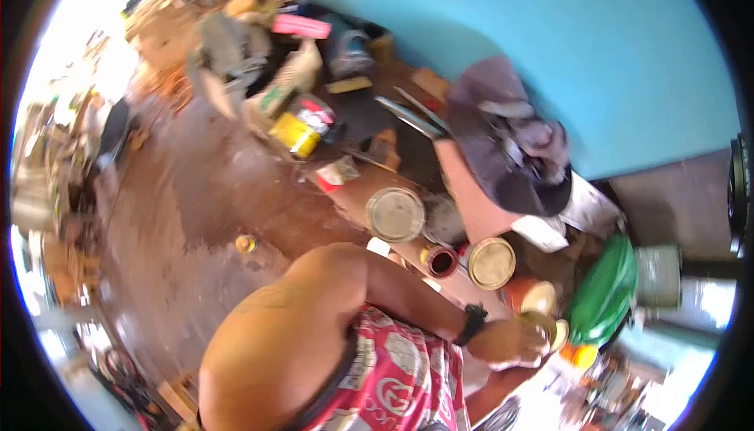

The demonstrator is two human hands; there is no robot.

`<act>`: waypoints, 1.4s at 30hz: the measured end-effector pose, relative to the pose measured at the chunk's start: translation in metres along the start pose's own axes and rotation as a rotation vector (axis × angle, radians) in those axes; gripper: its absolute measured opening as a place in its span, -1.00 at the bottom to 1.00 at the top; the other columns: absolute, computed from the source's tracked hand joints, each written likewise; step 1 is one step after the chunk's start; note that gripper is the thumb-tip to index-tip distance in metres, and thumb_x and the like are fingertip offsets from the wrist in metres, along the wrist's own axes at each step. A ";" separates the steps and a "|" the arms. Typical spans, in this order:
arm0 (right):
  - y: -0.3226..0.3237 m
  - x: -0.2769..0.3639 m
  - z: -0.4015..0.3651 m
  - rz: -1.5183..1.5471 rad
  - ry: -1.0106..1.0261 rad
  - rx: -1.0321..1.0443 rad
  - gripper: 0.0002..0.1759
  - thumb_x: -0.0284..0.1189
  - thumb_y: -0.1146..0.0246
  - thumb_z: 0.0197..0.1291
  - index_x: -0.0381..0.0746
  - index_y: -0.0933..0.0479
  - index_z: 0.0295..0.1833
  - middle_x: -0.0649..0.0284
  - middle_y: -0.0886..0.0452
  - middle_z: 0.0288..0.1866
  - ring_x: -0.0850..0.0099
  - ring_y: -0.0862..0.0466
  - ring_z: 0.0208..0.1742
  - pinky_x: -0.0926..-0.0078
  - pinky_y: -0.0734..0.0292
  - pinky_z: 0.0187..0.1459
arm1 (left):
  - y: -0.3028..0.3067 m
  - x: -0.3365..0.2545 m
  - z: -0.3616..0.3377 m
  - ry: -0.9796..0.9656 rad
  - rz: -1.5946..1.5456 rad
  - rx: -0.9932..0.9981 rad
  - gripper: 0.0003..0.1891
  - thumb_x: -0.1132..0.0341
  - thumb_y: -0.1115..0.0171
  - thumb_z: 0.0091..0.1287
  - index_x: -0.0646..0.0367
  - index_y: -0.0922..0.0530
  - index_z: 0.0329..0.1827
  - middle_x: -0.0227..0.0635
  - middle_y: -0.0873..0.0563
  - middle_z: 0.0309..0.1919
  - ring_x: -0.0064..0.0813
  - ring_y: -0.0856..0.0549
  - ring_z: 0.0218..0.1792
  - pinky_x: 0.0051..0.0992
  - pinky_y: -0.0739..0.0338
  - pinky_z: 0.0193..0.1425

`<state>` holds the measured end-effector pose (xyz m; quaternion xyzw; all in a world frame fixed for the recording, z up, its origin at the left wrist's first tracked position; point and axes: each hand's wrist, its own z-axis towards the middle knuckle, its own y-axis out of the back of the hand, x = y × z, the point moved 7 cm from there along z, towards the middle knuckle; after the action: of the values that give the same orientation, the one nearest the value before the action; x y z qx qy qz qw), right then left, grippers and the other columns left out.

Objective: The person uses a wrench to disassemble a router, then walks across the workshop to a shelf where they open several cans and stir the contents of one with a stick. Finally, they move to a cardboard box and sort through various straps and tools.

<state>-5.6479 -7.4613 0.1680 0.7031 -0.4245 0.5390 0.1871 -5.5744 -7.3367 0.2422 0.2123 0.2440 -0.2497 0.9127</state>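
My left hand (506,342), with a black wristband (473,324), is at the lower right with its fingers curled. At its fingertips is a small, round olive-brown thing (539,324), too blurred to name. Just below, my right hand (532,370) meets the left, its fingers mostly hidden. Close to both hands stand an orange-brown can with a pale lid (537,297), a larger lidded can (492,264) and an open can with dark red-brown contents (440,261). A green plastic bag (605,294) lies to the right of the hands.
Another lidded can (395,215) stands farther left. A dark cap (510,140) rests against the blue wall (613,54). A yellow container (297,134) and mixed clutter line the back. On the brown floor (196,195) lies a small yellow object (246,243).
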 end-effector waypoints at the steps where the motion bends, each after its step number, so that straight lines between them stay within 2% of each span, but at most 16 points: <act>1: 0.007 0.001 0.001 -0.024 0.023 0.051 -0.37 0.02 0.03 0.60 -0.24 -0.42 0.47 0.14 -0.60 0.34 0.29 -0.64 0.24 0.32 -0.66 0.14 | -0.037 0.015 -0.013 0.106 0.047 0.123 -0.51 0.09 -0.26 0.32 0.28 -0.57 0.17 -0.01 -0.61 0.20 0.04 -0.57 0.31 -0.07 -0.44 0.45; 2: 0.020 -0.003 0.005 -0.110 0.070 0.100 -0.37 0.01 0.02 0.60 -0.24 -0.43 0.46 0.13 -0.61 0.33 0.28 -0.64 0.25 0.32 -0.67 0.15 | 0.008 0.002 -0.008 0.019 -0.235 0.118 -0.39 0.04 -0.36 0.25 0.24 -0.54 0.28 0.01 -0.58 0.28 0.08 -0.52 0.37 0.03 -0.37 0.50; 4: -0.007 0.008 -0.001 -0.198 0.125 0.169 -0.39 -0.01 0.02 0.60 -0.26 -0.44 0.45 0.12 -0.62 0.32 0.27 -0.64 0.26 0.32 -0.67 0.16 | 0.019 0.003 -0.011 0.042 -0.082 -0.030 -0.39 0.06 -0.38 0.34 0.26 -0.52 0.33 0.01 -0.56 0.32 0.07 -0.50 0.37 0.04 -0.33 0.50; 5: -0.032 0.018 -0.017 0.207 -0.032 0.122 -0.47 -0.16 0.06 0.64 -0.35 -0.50 0.38 0.14 -0.67 0.25 0.32 -0.66 0.23 0.43 -0.63 0.19 | 0.027 0.010 -0.011 0.015 -0.122 -0.010 -0.48 0.19 -0.38 0.37 0.26 -0.54 0.32 -0.02 -0.56 0.33 -0.01 -0.56 0.29 -0.03 -0.42 0.42; 6: -0.046 0.027 -0.021 0.112 -0.007 0.205 -0.48 -0.17 0.06 0.65 -0.34 -0.50 0.38 0.16 -0.66 0.24 0.36 -0.68 0.19 0.42 -0.63 0.18 | 0.030 0.007 -0.003 -0.008 -0.251 0.028 -0.48 0.19 -0.38 0.37 0.26 -0.54 0.32 -0.02 -0.56 0.33 -0.01 -0.56 0.29 -0.03 -0.42 0.42; 8: -0.044 0.027 -0.022 0.120 0.077 0.127 -0.50 -0.18 0.04 0.65 -0.34 -0.51 0.35 0.17 -0.68 0.18 0.42 -0.70 0.13 0.41 -0.64 0.17 | 0.058 0.015 0.011 0.104 0.053 -0.128 -0.40 0.51 -0.48 0.12 0.20 -0.60 0.30 -0.04 -0.56 0.34 -0.08 -0.63 0.19 -0.01 -0.49 0.38; 10: -0.042 0.022 -0.021 0.228 0.025 0.123 -0.55 -0.20 -0.04 0.64 -0.34 -0.52 0.31 0.15 -0.67 0.20 0.43 -0.70 0.14 0.40 -0.65 0.17 | 0.069 0.016 0.024 0.319 0.094 0.000 -0.32 0.51 -0.57 0.01 0.19 -0.60 0.30 -0.06 -0.58 0.33 0.02 -0.58 0.35 0.11 -0.24 0.58; 14: -0.042 0.018 -0.027 0.360 -0.023 0.141 -0.55 -0.19 -0.07 0.64 -0.35 -0.51 0.30 0.15 -0.68 0.19 0.44 -0.70 0.14 0.42 -0.65 0.17 | 0.063 0.022 0.023 0.270 0.164 0.146 -0.28 0.41 -0.62 0.03 0.21 -0.58 0.35 -0.06 -0.62 0.31 -0.01 -0.59 0.34 0.04 -0.37 0.52; 19: -0.038 0.012 -0.032 0.301 0.023 0.166 -0.57 -0.21 -0.06 0.64 -0.36 -0.52 0.26 0.19 -0.69 0.14 0.48 -0.69 0.11 0.50 -0.61 0.14 | 0.052 0.024 0.017 0.411 -0.037 0.155 -0.28 0.39 -0.61 0.10 0.24 -0.56 0.40 -0.02 -0.60 0.34 0.05 -0.61 0.32 -0.15 -0.52 0.42; 24: -0.026 0.013 -0.032 0.276 0.027 0.077 -0.53 -0.19 -0.09 0.63 -0.42 -0.54 0.25 0.16 -0.71 0.09 0.48 -0.71 0.04 0.49 -0.64 0.06 | 0.039 0.023 0.013 0.365 -0.037 0.269 -0.30 0.27 -0.57 0.21 0.22 -0.55 0.43 0.10 -0.42 0.46 0.10 -0.49 0.42 -0.08 -0.45 0.46; 29: -0.008 0.020 -0.016 0.205 0.046 0.097 -0.55 -0.21 -0.10 0.63 -0.41 -0.54 0.26 0.19 -0.71 0.09 0.52 -0.68 0.06 0.53 -0.60 0.10 | 0.022 0.027 0.021 0.359 0.037 0.281 -0.33 0.31 -0.56 0.21 0.23 -0.56 0.41 0.10 -0.44 0.44 0.08 -0.51 0.40 -0.08 -0.44 0.47; 33: -0.010 0.038 0.005 -0.048 0.090 0.179 -0.55 -0.20 -0.14 0.60 -0.40 -0.54 0.24 0.24 -0.70 0.06 0.58 -0.60 0.08 0.55 -0.52 0.16 | 0.011 0.049 0.027 0.477 0.025 0.086 -0.29 0.41 -0.57 0.20 0.29 -0.50 0.44 0.06 -0.51 0.40 -0.08 -0.61 0.35 -0.22 -0.54 0.40; 35: -0.005 0.046 0.019 -0.089 0.116 0.265 -0.53 -0.19 -0.17 0.58 -0.39 -0.53 0.26 0.24 -0.69 0.06 0.58 -0.60 0.08 0.55 -0.51 0.17 | -0.002 0.072 0.020 1.010 -0.534 -0.052 -0.28 0.41 -0.59 0.20 0.34 -0.47 0.44 -0.06 -0.56 0.35 -0.29 -0.64 0.29 -0.35 -0.59 0.33; 36: -0.003 0.052 0.023 -0.069 0.119 0.325 -0.50 -0.17 -0.21 0.55 -0.40 -0.51 0.29 0.24 -0.69 0.05 0.57 -0.59 0.09 0.53 -0.51 0.17 | -0.012 0.076 0.024 1.169 -0.751 0.037 -0.30 0.42 -0.62 0.17 0.34 -0.49 0.38 -0.20 -0.65 0.22 -0.48 -0.67 0.18 -0.45 -0.61 0.26; 39: 0.007 0.070 0.036 -0.070 0.073 0.507 -0.40 -0.12 -0.27 0.50 -0.43 -0.47 0.33 0.19 -0.69 0.10 0.52 -0.62 0.09 0.47 -0.54 0.16 | -0.020 0.082 0.036 1.274 -0.630 0.201 -0.35 0.42 -0.64 0.10 0.28 -0.54 0.27 -0.29 -0.72 0.07 -0.55 -0.70 0.08 -0.49 -0.62 0.21; 42: 0.031 0.097 0.057 -0.182 0.054 0.631 -0.24 -0.17 -0.36 0.44 -0.48 -0.36 0.51 0.04 -0.68 0.19 0.45 -0.65 0.17 0.42 -0.56 0.24 | -0.034 0.088 0.044 1.288 -0.617 0.095 -0.45 0.40 -0.63 0.10 0.25 -0.60 0.16 -0.36 -0.77 -0.02 -0.58 -0.72 0.00 -0.52 -0.62 0.16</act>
<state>-5.6329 -7.5582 0.2314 0.7469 -0.1669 0.6434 0.0189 -5.5117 -7.4173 0.2197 0.2781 0.7721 -0.3320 0.4650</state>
